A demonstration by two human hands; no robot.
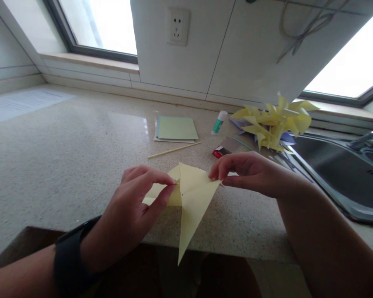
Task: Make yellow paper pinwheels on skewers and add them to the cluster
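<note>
The piece of yellow paper is at the lower centre of the frame, between the two hands, over the front part of the speckled countertop. It is cut and folded: one long point hangs down past the counter's front edge, while other flaps spread toward the left hand.

That hand comes in from the lower left, a dark band on its wrist. Its thumb and index fingertip are pressed together on a small, thin item, too small to identify, at the paper's left fold. The right hand, left of the sink, has its fingers bent and pinches the paper's right-hand corner between thumb and fingertips.

Just above the paper in the frame lies a thin stick, with a stack of coloured sheets behind it. A glue stick and a small box lie beyond the right hand; at upper right is a bunch of folded yellow shapes.
</note>
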